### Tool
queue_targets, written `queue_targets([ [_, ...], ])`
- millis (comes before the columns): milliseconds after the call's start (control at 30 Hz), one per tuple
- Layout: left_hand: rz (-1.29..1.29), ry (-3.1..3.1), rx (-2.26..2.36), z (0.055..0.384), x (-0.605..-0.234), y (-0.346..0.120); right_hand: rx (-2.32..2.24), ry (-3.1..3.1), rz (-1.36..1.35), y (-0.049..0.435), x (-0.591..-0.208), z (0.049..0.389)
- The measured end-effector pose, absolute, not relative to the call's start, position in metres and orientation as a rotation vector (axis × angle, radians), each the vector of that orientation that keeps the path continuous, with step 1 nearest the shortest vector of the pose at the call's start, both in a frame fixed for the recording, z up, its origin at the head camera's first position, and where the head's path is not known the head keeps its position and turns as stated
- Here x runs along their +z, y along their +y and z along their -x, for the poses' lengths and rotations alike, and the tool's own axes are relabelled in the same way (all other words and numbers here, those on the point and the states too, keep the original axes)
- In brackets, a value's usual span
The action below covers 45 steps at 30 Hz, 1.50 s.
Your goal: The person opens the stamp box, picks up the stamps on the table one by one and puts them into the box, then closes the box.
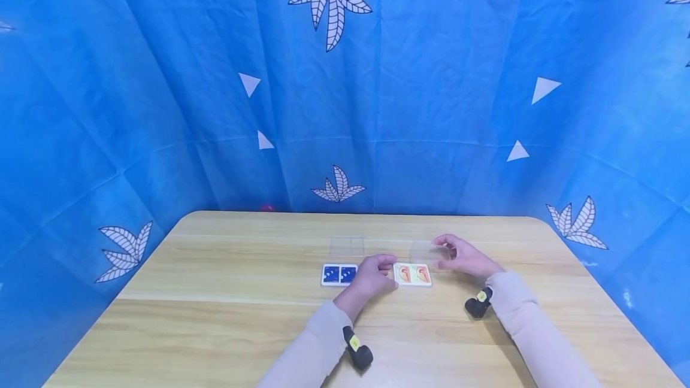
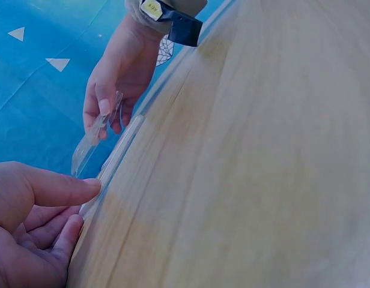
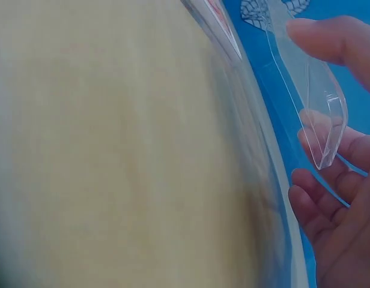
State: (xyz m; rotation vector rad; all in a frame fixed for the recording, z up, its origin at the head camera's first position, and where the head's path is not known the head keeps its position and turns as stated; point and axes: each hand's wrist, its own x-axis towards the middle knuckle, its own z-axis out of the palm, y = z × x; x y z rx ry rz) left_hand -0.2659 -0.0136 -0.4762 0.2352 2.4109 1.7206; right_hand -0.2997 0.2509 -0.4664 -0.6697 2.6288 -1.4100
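Observation:
A shallow white card case [image 1: 412, 275] with two orange-pictured cards lies flat on the table. My left hand [image 1: 372, 274] pinches its left end between thumb and fingers. Above and behind the case, my right hand [image 1: 468, 258] grips a clear plastic lid [image 3: 311, 90] by its right end, thumb on one face and fingers on the other. That lid is tilted and apart from the case. To the left lies a second white case with dark blue cards [image 1: 331, 275], its right end partly hidden by my left hand. Behind it rests another clear lid [image 1: 347, 246].
The wooden table [image 1: 215, 292] has rounded far corners. A blue curtain [image 1: 431, 76] with white leaf prints and triangles hangs behind it and along both sides. Each wrist wears a small black camera, one on the left wrist [image 1: 357, 349] and one on the right [image 1: 478, 303].

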Motion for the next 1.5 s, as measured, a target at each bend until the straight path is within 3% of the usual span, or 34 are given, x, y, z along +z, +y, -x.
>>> queue_targets([
  [333, -0.21, 2.423, 1.702, 0.265, -0.476, -0.014, -1.404, 2.601, 0.776, 0.242, -0.47, 0.289],
  [1500, -0.302, 2.358, 1.738, 0.269, -0.48, -0.014, -1.473, 2.455, 0.742, 0.212, -0.474, 0.269],
])
